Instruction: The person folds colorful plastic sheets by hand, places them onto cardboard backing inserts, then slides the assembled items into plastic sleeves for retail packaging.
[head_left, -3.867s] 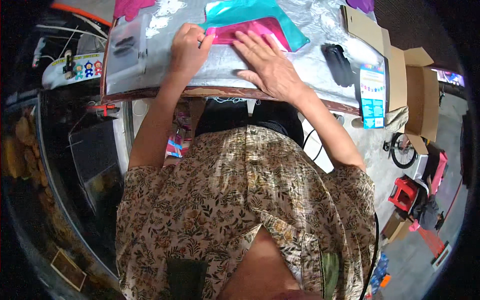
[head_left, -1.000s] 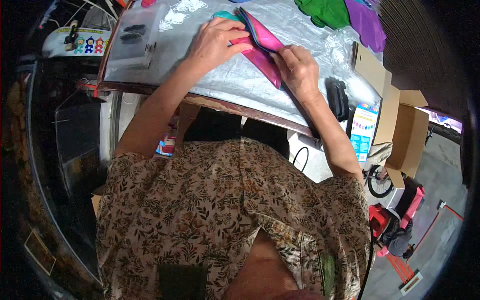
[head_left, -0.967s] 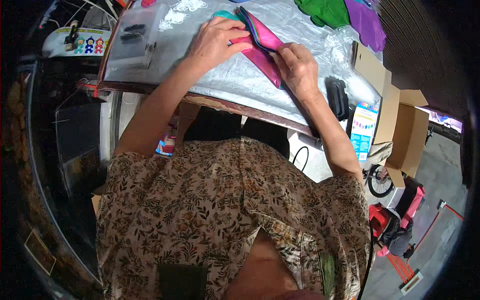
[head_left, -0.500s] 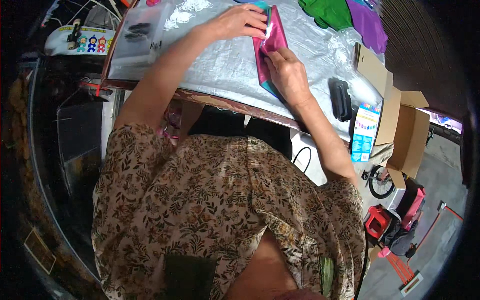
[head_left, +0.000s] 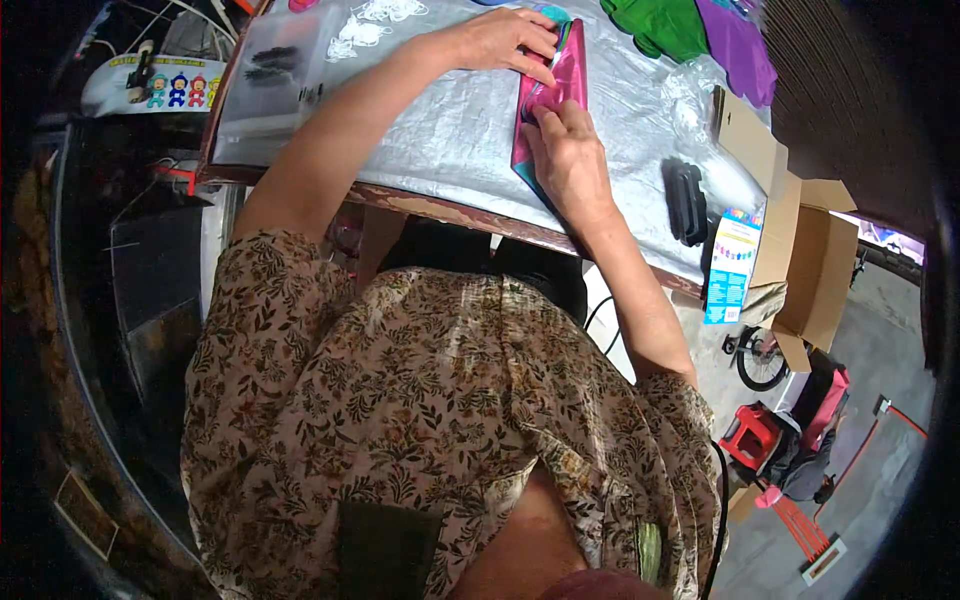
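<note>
Right hand [head_left: 568, 160] nearest: palm down, fingers curled, pressing flat on the near end of the folded magenta fabric piece [head_left: 555, 100]; no pinch visible, just pressure. Fabric is a narrow, long strip, glossy magenta on top, with a teal layer showing along its left edge and at the near tip under the right hand. It lies flat on the silver plastic sheet [head_left: 440, 140] covering the counter [head_left: 450, 208], running away from the body. Left hand [head_left: 505, 38] just beyond, fingers extended and together, fingertips on the strip's far-left edge, holding it down. To the right of the right hand: black flat object [head_left: 686, 200], then a printed card [head_left: 732, 268] and an open cardboard box [head_left: 810, 260]. Beyond: green cloth [head_left: 660, 25] and purple cloth [head_left: 735, 45].
</note>
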